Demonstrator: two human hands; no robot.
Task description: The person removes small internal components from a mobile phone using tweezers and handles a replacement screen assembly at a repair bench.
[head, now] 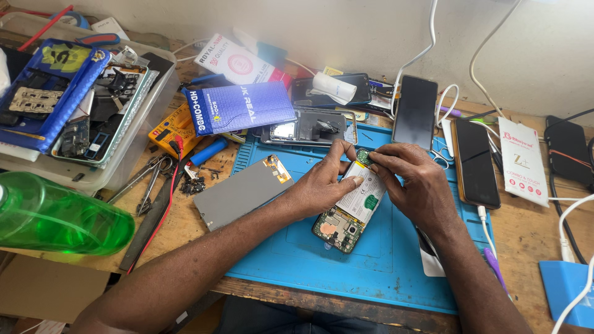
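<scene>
Cluttered wooden workbench [185, 226] fills the head view, backed by a pale wall with white cables hanging down. On it lies a blue work mat [371, 260], and near the mat's middle sits an opened phone [349, 213], back cover off, its white battery and green circuit board showing. The left hand [322, 185] rests on the phone's left edge, thumb pressed on the battery. The right hand [414, 182] pinches at the phone's top end, fingertips closed on what looks like a small green part; it is too small to tell. A grey screen panel [238, 193] lies left of the hands, a green bottle [55, 216] further left.
</scene>
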